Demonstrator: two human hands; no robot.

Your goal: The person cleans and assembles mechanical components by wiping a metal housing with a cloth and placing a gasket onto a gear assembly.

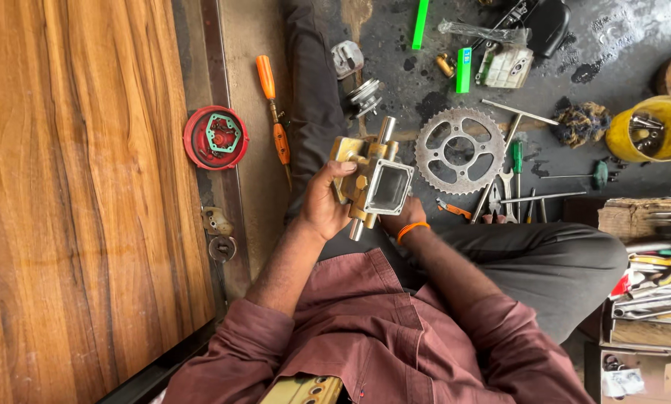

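A wide wooden panel (88, 202) is filling the left side of the view, lying along a metal rail. Beside it, the dark, oil-stained floor (395, 45) is carrying scattered parts and tools. The person is sitting cross-legged on that floor, wearing a maroon shirt and grey trousers.

A yellow tub (653, 129) is standing at the far right, holding metal bits. A steel toothed sprocket (460, 150) is lying flat just beyond the hands, and a red round cover (216, 138) is resting on the rail to the left. An orange-handled screwdriver (272, 112) is lying between that cover and the knee.

The brass-coloured housing (373, 179), with a square opening and a steel shaft running through it, is being held up above the lap, between both hands. The left hand (324, 202) is wrapping its grip closed around the housing's left side, thumb on top. The right hand (402, 217), an orange band at its wrist, is sitting mostly hidden under the housing, supporting it from below; I cannot tell how its fingers are closing.
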